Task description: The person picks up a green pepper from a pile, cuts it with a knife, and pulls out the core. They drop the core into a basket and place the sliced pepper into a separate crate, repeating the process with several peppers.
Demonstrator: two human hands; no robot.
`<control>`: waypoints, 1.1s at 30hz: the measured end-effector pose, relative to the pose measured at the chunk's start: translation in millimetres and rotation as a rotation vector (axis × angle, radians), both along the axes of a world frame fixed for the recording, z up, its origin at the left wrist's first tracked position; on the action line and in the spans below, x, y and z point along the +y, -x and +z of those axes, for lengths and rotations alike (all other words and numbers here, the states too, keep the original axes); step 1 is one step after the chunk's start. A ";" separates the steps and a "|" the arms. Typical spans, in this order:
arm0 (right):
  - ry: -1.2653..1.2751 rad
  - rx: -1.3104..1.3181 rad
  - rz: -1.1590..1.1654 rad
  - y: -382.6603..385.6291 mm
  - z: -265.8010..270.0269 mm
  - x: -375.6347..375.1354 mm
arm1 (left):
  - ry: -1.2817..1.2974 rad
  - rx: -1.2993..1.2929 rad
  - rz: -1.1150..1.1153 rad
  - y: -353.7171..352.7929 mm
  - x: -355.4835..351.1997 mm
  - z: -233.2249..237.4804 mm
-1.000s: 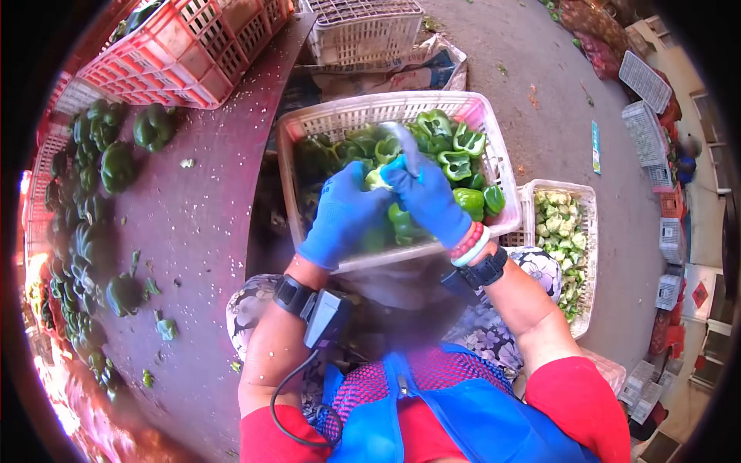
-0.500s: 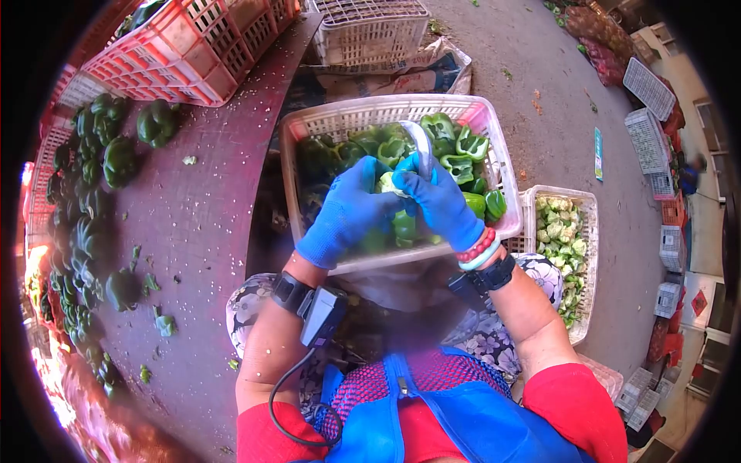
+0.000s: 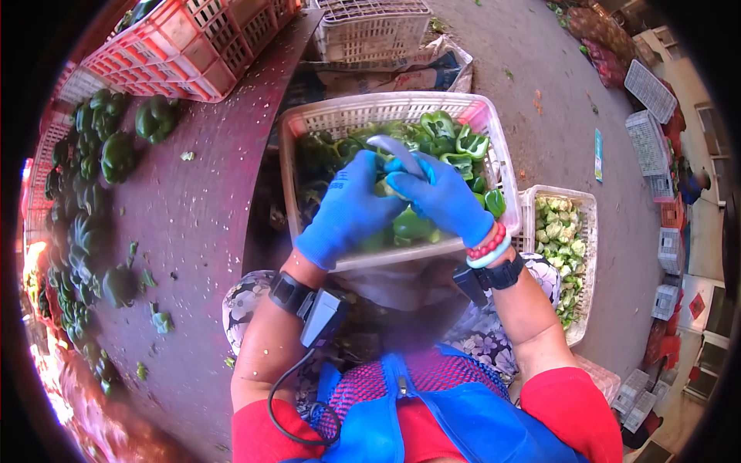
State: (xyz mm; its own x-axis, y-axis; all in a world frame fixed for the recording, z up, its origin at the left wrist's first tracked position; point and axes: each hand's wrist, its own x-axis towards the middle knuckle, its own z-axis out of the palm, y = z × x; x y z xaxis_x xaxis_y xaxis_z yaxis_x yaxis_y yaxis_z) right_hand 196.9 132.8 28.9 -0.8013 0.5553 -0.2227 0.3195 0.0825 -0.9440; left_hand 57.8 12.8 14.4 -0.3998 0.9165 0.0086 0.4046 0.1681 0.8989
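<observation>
Both hands wear blue gloves and meet above a pale crate [image 3: 394,99] of cut green peppers [image 3: 438,126]. My right hand [image 3: 441,197] is closed on a curved knife [image 3: 396,154], whose blade points up and left. Fingers of my left hand [image 3: 353,207] are closed around a small pepper piece, mostly hidden between the two hands. Below the hands, a green pepper [image 3: 413,224] lies in the crate.
Whole green peppers [image 3: 119,157] lie on the dark red tabletop [image 3: 202,201] at left, beside a red crate [image 3: 185,54]. A smaller crate [image 3: 590,255] of pale pepper cores [image 3: 559,231] stands at right. Another crate [image 3: 372,35] stands behind.
The knife has tilted further left and its blade sits lower. My right hand has turned and shifted slightly right. My left hand has barely moved.
</observation>
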 end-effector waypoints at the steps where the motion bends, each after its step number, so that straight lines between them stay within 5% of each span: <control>1: 0.173 0.020 -0.048 -0.4 -5.6 3.0 | -0.043 0.057 0.037 -0.7 0.1 2.1; 7: 0.895 0.280 -0.339 5.9 -37.6 -4.1 | -0.139 -0.435 0.033 2.6 5.2 -1.2; 10: 0.895 0.303 -0.351 8.9 -32.8 -8.2 | -0.165 -0.685 -0.023 -0.2 7.5 -13.3; 12: 0.694 0.236 -0.211 7.9 -29.7 -0.2 | -0.081 -0.671 -0.029 4.2 3.9 -8.2; 15: 0.446 0.214 -0.044 10.1 -27.1 2.6 | 0.023 -0.210 -0.091 7.9 0.5 0.1; 19: 0.341 0.137 0.047 7.7 -44.8 8.6 | -0.033 -0.032 -0.087 5.5 -0.7 -7.2; 25: -0.420 0.148 -0.087 9.1 -32.9 -16.0 | 0.017 -0.037 0.035 -4.7 0.3 -22.7; 33: -0.877 0.253 -0.098 10.1 -34.5 -20.6 | -0.014 -0.155 0.013 -6.4 3.3 -44.0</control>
